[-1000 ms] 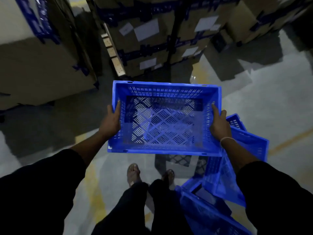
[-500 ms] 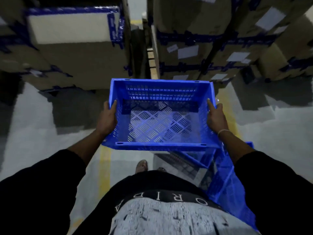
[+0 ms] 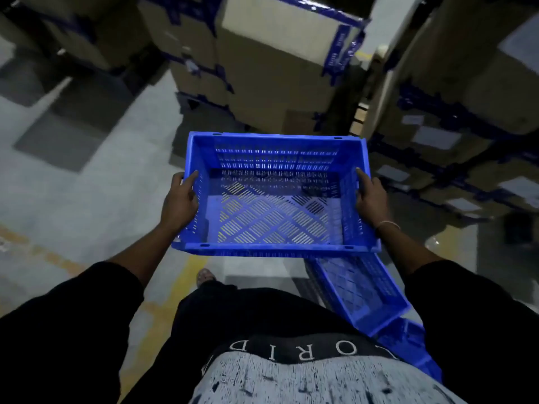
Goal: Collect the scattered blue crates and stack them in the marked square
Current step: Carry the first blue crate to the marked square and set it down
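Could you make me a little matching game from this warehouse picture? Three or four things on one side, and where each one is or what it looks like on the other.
Things:
1. carried crate
2. second crate
3. yellow line
4. cardboard boxes

Descriptions:
A. painted on the grey floor
B. held at both ends by the left hand and the right hand
C. stacked ahead, edged with blue tape
D. lying tilted, low on the right

Pairs: 1-B, 2-D, 3-A, 4-C
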`<action>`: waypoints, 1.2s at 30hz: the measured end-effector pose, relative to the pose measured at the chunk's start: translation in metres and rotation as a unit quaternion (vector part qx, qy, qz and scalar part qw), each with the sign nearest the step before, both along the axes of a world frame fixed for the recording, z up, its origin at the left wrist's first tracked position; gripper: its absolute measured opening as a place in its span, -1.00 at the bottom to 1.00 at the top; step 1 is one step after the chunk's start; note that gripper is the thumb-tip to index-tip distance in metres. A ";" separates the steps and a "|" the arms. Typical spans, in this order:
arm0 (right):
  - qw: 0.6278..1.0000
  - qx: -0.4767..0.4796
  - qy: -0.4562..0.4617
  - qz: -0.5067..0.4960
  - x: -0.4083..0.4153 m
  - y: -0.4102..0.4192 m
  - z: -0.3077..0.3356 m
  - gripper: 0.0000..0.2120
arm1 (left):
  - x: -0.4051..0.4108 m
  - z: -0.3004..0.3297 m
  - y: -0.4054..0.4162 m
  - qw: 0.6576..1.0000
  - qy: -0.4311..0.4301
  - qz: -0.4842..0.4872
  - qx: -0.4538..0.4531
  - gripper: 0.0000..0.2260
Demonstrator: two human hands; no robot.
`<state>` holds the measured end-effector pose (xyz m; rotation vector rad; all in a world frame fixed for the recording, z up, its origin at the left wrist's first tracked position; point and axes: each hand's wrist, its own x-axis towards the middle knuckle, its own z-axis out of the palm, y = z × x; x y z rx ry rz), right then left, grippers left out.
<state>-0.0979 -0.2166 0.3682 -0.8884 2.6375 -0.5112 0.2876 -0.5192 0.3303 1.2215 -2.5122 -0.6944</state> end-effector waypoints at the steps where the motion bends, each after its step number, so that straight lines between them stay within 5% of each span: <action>1: 1.000 0.003 0.002 0.020 0.006 -0.019 0.001 -0.43 | 0.017 0.000 -0.005 1.000 0.004 0.020 0.006 -0.49; 21: 0.957 -0.010 0.037 0.286 0.228 -0.436 0.006 -0.29 | 0.327 -0.006 -0.187 0.958 0.043 0.284 0.019 -0.54; 36: 0.890 -0.049 0.037 0.452 0.371 -0.757 -0.018 -0.43 | 0.464 -0.025 -0.342 0.899 0.043 0.435 -0.001 -0.52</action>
